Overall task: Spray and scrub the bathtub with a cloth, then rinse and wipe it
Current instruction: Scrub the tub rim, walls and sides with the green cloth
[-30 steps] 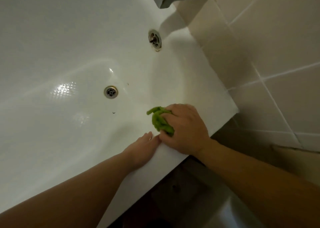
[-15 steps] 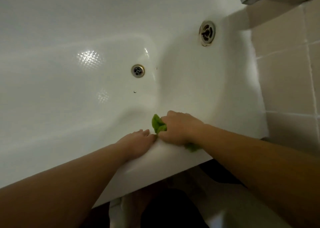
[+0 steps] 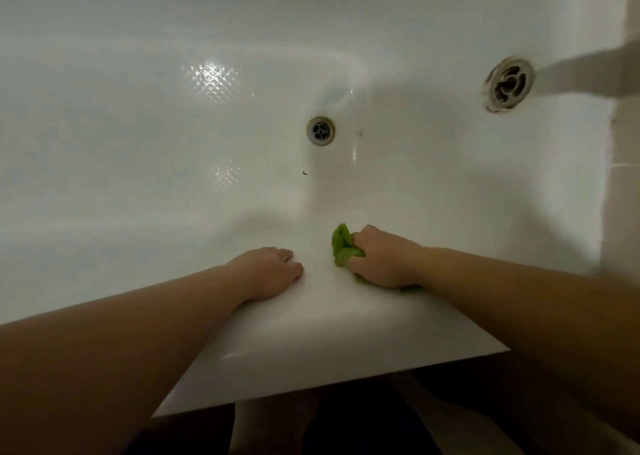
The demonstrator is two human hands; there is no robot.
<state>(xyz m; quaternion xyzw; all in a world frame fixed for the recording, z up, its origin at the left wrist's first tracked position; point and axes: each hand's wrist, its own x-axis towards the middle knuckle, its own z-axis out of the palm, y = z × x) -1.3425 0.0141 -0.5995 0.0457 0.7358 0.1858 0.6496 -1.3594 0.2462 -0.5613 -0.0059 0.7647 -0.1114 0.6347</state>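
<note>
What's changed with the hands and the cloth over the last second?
The right hand, gripping the green cloth, has slid from the bathtub rim down onto the inner wall. The left hand stays flat on the rim. The grip on the cloth is unchanged.

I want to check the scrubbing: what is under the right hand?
Under the right hand is the bunched green cloth, gripped and pressed on the white bathtub rim. Green shows left of the hand and below the wrist; the middle of the cloth is covered.
</note>
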